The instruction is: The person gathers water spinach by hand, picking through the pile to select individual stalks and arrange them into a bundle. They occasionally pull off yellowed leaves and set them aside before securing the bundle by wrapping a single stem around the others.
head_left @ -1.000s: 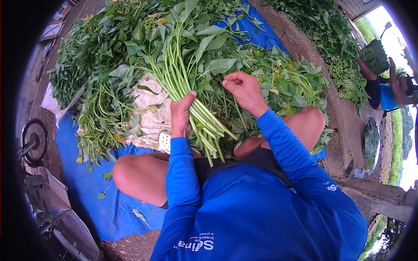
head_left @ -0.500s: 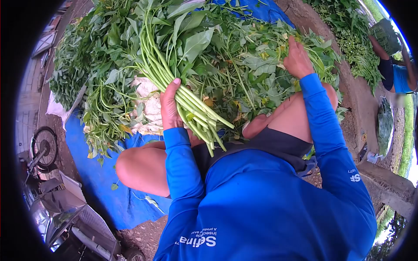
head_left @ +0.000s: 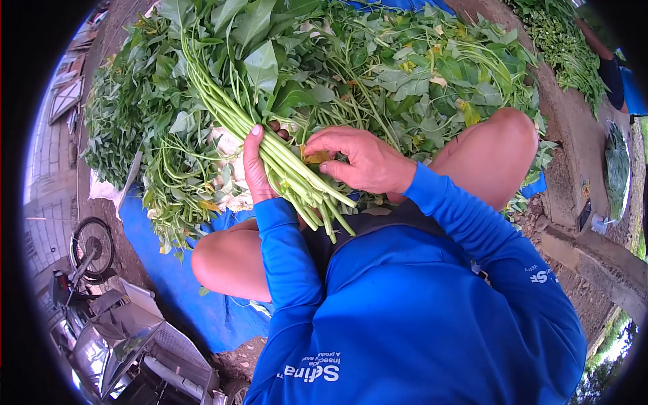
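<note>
A bundle of long green leafy stems slants across the front of my lap, leaves at the upper end and cut ends lower right. Wrapped round its stems is my left hand, thumb on top. My right hand is just right of the bundle, its fingers curled toward the stems near a yellow leaf. Whether its fingertips grip that leaf is hard to make out. Beyond both hands lies a wide heap of leafy greens, with a whitish sack partly showing behind my left hand.
A blue tarp lies under the heap at the left. A wheel and metal vehicle parts stand at the lower left. More greens lie at the upper right, near another person's blue clothing. A concrete edge is on the right.
My right hand has come from the heap at the upper right down to beside the bundle, its fingers now curled. My left hand still holds the stems. The view has shifted slightly.
</note>
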`<act>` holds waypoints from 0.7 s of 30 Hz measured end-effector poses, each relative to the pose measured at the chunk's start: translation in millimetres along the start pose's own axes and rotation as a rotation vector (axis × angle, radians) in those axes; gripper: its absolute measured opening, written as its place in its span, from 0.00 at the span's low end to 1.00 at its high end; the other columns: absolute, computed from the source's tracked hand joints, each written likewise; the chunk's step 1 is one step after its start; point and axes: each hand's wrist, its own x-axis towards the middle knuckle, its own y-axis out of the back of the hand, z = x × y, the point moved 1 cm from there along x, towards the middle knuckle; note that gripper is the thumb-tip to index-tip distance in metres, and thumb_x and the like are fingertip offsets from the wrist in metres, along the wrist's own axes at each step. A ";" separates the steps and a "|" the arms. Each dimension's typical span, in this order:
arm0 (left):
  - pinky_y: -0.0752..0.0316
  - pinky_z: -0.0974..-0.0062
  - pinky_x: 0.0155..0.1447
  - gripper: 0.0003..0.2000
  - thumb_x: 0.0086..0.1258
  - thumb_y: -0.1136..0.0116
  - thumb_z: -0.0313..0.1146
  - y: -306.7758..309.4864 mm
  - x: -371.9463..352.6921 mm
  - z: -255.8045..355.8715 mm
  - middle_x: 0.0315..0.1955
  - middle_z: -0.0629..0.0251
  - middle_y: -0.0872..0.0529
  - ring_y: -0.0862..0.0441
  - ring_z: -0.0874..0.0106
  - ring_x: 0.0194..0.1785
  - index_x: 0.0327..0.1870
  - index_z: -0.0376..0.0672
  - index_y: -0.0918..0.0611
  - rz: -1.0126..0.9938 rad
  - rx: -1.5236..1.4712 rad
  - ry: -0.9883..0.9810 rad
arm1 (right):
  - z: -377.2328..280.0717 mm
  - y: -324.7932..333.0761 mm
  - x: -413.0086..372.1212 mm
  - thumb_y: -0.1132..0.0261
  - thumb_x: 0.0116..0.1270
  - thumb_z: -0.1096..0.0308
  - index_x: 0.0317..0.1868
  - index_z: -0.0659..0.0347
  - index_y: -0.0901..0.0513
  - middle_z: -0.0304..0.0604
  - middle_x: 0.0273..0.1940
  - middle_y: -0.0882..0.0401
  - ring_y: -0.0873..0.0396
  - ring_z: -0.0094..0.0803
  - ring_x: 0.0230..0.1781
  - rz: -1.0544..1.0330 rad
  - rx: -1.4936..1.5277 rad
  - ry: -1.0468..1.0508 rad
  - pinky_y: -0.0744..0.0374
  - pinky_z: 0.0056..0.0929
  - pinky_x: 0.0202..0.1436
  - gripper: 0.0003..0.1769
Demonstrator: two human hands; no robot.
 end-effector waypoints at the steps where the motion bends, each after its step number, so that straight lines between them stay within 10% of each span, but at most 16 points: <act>1: 0.15 0.70 0.46 0.17 0.71 0.26 0.40 -0.9 -0.7 -0.4 0.42 0.58 0.12 0.16 0.68 0.40 0.51 0.41 0.18 0.018 0.016 -0.004 | -3.3 -0.3 2.9 0.28 0.69 0.73 0.55 0.63 0.12 0.50 0.49 0.12 0.14 0.46 0.48 -0.052 -0.026 -0.073 0.17 0.41 0.54 0.14; 21: 0.12 0.68 0.43 0.12 0.74 0.29 0.36 23.4 27.8 15.0 0.35 0.62 0.13 0.12 0.68 0.35 0.47 0.37 0.15 0.179 0.110 -0.191 | -54.8 96.1 -66.6 0.32 0.76 0.69 0.49 0.66 0.11 0.35 0.35 0.13 0.19 0.19 0.35 -0.222 0.166 -0.693 0.20 0.26 0.40 0.09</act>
